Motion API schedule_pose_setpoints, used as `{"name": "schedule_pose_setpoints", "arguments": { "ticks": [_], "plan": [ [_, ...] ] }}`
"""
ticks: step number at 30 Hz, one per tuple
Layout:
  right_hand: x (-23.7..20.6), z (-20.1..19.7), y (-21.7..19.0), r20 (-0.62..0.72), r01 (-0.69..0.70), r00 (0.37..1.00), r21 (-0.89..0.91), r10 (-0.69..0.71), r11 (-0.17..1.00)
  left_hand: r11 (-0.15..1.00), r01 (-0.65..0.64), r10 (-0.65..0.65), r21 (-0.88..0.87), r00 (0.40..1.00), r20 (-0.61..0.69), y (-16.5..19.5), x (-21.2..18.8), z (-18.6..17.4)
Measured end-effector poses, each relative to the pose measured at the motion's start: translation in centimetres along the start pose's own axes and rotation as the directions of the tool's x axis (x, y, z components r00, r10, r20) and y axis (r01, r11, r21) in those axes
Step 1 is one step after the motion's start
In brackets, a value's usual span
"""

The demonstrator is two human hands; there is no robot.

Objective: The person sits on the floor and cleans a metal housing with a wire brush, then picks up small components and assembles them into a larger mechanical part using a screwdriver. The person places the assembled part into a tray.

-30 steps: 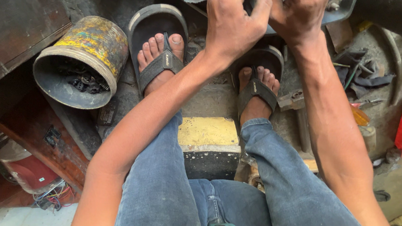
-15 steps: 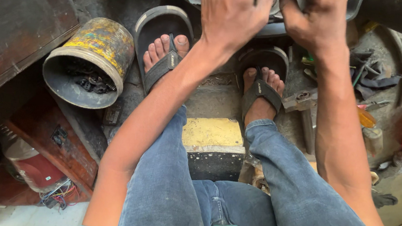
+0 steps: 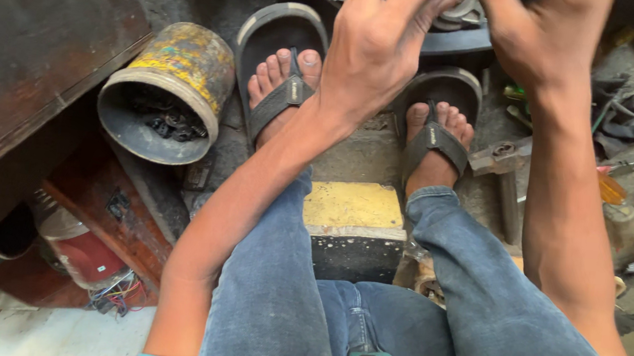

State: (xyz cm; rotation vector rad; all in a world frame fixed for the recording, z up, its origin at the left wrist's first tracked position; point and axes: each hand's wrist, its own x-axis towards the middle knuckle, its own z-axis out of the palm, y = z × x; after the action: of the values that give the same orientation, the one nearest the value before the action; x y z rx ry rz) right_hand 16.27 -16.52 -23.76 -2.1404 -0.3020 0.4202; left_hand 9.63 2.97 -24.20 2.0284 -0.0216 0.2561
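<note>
On the floor ahead of the seated person's sandalled feet, at the frame's top edge, lies a dark round housing with a small grey toothed metal part on it, straight beyond both hands. The left hand is nearer, fingers half-curled, fingertips touching that part; the right hand rests just beside it, its grip cut off, so I cannot tell. Leftward lies a rusty yellow-painted tin on its side; a hammer lies right.
</note>
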Motion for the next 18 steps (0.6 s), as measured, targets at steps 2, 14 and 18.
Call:
{"name": "schedule_pose_setpoints", "arguments": {
  "ticks": [2, 14, 18],
  "plan": [
    [-1.4, -0.4, -2.1, -0.043, -0.062, 0.996, 0.216, 0.073, 0.974, 0.991, 0.033, -0.035, -0.127, 0.999, -0.012, 0.4, 0.3, -0.6],
    [-2.7, -1.0, -8.6, -0.029, -0.112, 0.990, 0.410, 0.135, 0.905, 0.972, -0.050, 0.042, -0.231, 0.998, -0.039, 1.7, 0.5, -2.4],
    [-2.6, -1.1, -8.7, -0.010, -0.107, 0.992, 0.502, 0.130, 0.858, 0.957, 0.022, -0.020, -0.289, 1.000, 0.007, 1.8, 0.3, -2.3]
  ]
}}
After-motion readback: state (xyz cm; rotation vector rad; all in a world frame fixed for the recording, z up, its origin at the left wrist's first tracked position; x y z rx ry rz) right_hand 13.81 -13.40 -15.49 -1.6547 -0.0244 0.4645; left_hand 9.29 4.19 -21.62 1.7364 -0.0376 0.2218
